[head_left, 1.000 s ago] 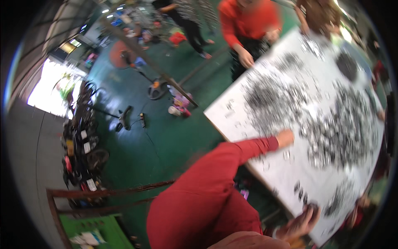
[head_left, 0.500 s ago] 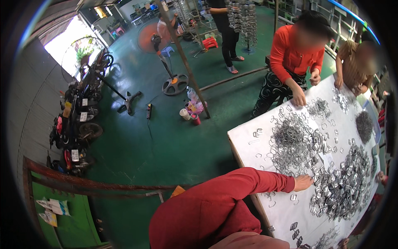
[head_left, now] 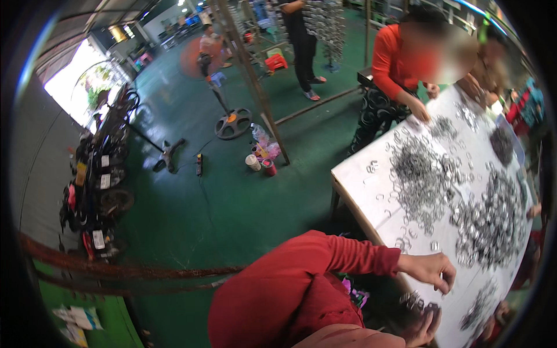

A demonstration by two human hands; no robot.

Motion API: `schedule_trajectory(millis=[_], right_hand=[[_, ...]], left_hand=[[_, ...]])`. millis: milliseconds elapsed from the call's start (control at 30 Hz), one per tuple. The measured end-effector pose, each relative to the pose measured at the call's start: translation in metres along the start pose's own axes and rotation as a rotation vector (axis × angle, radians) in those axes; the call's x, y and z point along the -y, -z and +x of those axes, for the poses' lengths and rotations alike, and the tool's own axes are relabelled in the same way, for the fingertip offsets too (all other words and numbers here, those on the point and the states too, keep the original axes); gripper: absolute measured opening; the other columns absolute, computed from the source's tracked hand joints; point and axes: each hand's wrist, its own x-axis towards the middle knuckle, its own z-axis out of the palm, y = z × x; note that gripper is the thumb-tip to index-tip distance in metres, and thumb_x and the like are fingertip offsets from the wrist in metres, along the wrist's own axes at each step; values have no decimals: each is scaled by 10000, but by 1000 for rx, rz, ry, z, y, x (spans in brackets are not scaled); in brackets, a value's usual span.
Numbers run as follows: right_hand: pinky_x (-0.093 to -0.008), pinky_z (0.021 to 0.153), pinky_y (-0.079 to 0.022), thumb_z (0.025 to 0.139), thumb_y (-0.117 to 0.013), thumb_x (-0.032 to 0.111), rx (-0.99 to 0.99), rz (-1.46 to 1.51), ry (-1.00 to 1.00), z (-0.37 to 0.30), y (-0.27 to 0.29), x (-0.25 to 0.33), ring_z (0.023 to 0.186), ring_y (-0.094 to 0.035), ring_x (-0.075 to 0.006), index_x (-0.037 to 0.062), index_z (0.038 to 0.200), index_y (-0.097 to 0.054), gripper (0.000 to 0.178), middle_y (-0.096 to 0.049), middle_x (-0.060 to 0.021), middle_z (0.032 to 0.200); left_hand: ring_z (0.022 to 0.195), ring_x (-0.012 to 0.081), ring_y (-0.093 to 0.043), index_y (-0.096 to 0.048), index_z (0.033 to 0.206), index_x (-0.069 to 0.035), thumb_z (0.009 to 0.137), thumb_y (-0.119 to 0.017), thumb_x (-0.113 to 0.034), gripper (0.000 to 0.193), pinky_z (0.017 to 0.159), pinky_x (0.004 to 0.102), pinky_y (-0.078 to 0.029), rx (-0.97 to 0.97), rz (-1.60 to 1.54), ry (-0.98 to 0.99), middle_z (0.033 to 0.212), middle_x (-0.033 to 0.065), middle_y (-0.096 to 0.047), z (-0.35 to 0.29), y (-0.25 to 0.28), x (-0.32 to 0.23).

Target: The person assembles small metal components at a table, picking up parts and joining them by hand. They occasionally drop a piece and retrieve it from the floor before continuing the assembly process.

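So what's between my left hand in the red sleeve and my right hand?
In the head view, a cluster of small, shiny grey metal clips lies between your left hand and right hand; whether the right one holds them is too blurred to tell.

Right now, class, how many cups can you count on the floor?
2: a white cup and, just right of it, a red cup, both left of the foot of the pole. More may be hidden behind the pink bag.
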Motion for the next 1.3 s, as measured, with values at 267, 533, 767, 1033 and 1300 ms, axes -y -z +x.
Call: schedule_trajectory(millis=[267,533,767,1033,1300], right_hand=[[-262,811,-503,908,-532,44,45,162,11,-40,18,-53,924,-601,-182,-67,1185,-514,299,-594,-132,1087],[-223,690,-487,825,-602,-65,-110,95,178,-60,-7,-52,764,-584,-114,-54,1012,-630,190,-633,-71,911],[-180,632,-483,792,-598,-134,-9,-167,438,-52,7,-71,762,-567,-76,-32,960,-647,202,-556,-45,923],[-218,587,-512,794,-575,-139,142,-79,319,-39,-1,-87,695,-615,-142,-32,975,-647,221,-576,-94,906],[-282,718,-458,774,-592,-63,308,-560,492,100,-22,-85,805,-569,-201,31,964,-673,228,-610,-85,890]], left_hand=[[914,286,-506,-566,778,-39,798,-589,-157,122,811,374,-421,63,482,-232,873,93,-548,-65,-38,-4],[865,270,-567,-597,799,-39,761,-643,-115,97,757,349,-478,-70,701,-224,917,77,-606,-92,-46,-3],[850,223,-586,-612,896,-16,806,-650,-93,125,719,326,-484,27,400,38,913,80,-627,-96,-43,25],[805,132,-630,-622,953,4,841,-637,-72,136,718,266,-499,28,188,249,873,72,-653,-99,-23,44],[842,154,-620,-628,889,-15,823,-658,-70,91,759,290,-480,133,165,218,910,66,-666,-91,4,36]])
